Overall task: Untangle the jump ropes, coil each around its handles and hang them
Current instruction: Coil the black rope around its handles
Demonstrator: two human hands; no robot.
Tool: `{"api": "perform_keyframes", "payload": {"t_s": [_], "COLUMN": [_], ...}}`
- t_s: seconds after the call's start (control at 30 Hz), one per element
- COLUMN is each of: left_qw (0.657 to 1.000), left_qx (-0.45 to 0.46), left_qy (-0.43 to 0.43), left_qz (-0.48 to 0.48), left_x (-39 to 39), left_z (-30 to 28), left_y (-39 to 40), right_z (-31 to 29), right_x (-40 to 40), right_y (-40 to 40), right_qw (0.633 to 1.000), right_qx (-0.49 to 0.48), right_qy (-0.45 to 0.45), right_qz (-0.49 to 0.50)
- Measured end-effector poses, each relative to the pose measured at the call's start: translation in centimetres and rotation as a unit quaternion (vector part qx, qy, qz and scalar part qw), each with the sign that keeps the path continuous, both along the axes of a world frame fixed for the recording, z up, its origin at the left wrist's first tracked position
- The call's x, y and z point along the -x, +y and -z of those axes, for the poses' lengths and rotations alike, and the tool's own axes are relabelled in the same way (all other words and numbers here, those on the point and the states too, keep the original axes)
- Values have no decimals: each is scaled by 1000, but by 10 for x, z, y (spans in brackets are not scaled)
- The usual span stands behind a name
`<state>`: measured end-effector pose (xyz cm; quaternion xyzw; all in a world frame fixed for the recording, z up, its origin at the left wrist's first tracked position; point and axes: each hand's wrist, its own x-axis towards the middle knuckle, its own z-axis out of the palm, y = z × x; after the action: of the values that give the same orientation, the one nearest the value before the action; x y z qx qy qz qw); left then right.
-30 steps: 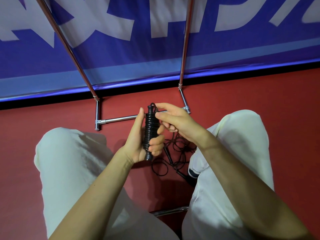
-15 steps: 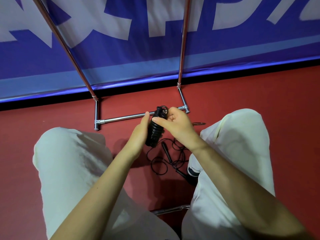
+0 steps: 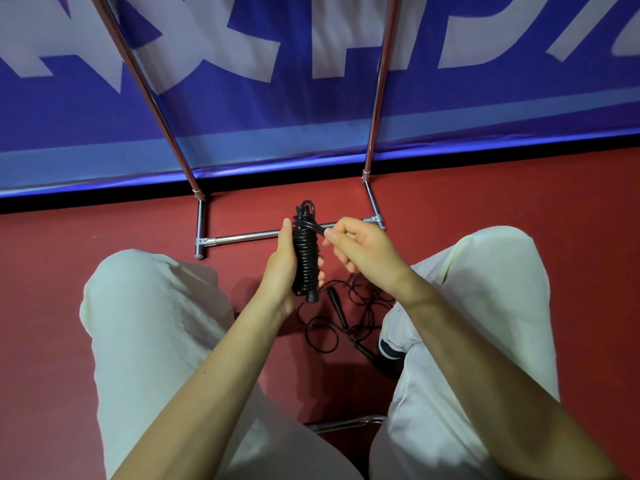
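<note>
While left hand (image 3: 282, 271) clamps the coiled rope (image 3: 304, 258) upright above the floor tangle (image 3: 341, 323), right hand (image 3: 360, 251) pinches its loose end, probably for tucking.

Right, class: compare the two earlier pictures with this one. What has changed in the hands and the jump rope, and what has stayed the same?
The right hand has drawn back to the right from the top of the coiled jump rope, pinching the rope's free end and pulling it out sideways. The left hand still has its grip round the coil, now held upright again. The second jump rope stays tangled on the red floor, and the metal rack is unmoved.
</note>
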<state>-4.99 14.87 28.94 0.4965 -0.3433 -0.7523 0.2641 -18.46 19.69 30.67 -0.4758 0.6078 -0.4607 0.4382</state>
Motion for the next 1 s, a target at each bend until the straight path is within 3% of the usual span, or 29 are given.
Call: {"api": "perform_keyframes", "payload": {"t_s": [0.13, 0.27, 0.43, 0.57, 0.73, 0.8, 0.9, 1.0], "left_qw": [997, 987, 948, 928, 975, 990, 999, 994], "left_qx": [-41, -73, -139, -150, -63, -50, 39, 75], "left_qy": [68, 121, 215, 267, 159, 102, -9, -73], "left_qz": [21, 76, 191, 210, 141, 85, 36, 38], "left_x": [0, -2, -5, -3, 4, 5, 9, 11], "left_z": [-9, -18, -21, -23, -18, -12, -7, -5], "left_y": [8, 12, 20, 24, 25, 23, 20, 23], "right_z": [-7, -8, -11, -13, -11, -4, 4, 9], "right_x": [2, 6, 8, 6, -2, -4, -5, -3], "right_y": [-1, -3, 3, 10, 12, 10, 9, 7], "right_qw": [998, 999, 997, 990, 991, 998, 991, 983], "right_qx": [-17, -9, 10, -5, -8, 14, 39, 45], "right_qy": [-55, -39, -53, -102, -131, -61, 76, 128], "right_qz": [-37, -21, -58, -94, -16, 31, 108, 127]}}
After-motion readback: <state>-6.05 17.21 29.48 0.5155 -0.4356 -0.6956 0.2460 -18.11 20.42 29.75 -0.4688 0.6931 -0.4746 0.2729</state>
